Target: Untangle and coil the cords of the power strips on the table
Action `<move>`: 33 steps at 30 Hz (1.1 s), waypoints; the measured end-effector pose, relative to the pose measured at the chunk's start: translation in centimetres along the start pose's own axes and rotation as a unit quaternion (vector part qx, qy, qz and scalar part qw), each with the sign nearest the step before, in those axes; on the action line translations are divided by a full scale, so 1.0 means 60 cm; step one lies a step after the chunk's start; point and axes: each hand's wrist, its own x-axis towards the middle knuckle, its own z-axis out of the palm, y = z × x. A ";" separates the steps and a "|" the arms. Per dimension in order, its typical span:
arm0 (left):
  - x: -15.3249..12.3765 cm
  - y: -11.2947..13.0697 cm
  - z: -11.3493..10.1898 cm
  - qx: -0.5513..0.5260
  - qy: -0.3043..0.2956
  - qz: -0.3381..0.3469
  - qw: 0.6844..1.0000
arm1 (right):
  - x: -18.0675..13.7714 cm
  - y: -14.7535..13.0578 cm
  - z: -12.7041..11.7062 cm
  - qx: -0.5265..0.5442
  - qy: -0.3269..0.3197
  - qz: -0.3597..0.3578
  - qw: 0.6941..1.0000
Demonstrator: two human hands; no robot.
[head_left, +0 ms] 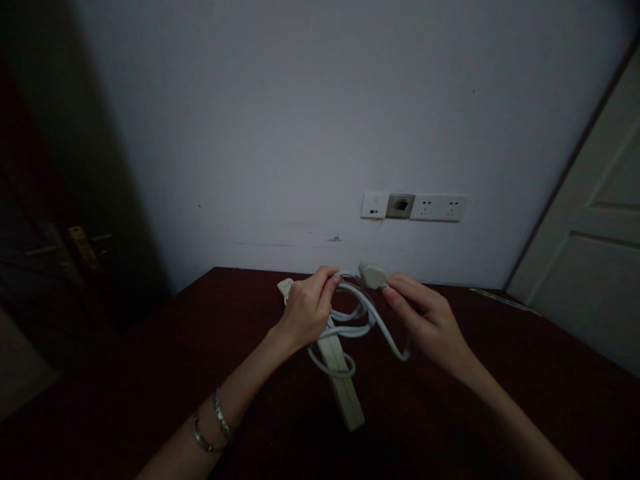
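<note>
My left hand (pixel 311 303) is closed around loops of a white power cord (pixel 357 330), with thumb and fingers pinching the coil near its top. Between the fingertips of my right hand (pixel 425 317) is the cord's white plug (pixel 373 275), held to the right of the coil. A length of cord sags in a bend below the plug. Under the loops, a long white power strip (pixel 345 390) lies slanted on the dark table, partly covered by cord and my left hand. Its far end shows beyond my left knuckles.
The dark red table (pixel 210 347) meets a pale wall (pixel 275 133). On the wall, right of centre, is a row of white sockets (pixel 439 207) with a grey-framed plate (pixel 400 206). A white panelled door (pixel 600 220) stands right; a dark door with a handle (pixel 83 247) is left.
</note>
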 end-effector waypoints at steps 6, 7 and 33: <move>0.001 0.004 0.002 -0.013 0.014 -0.008 1.000 | -0.001 -0.008 0.023 0.123 0.065 0.179 0.974; 0.001 0.006 0.002 -0.017 0.018 -0.011 1.000 | -0.002 -0.010 0.026 0.138 0.074 0.197 0.968; -0.005 0.027 0.016 -0.233 0.073 -0.086 0.966 | -0.005 0.023 0.042 0.244 0.015 0.224 0.943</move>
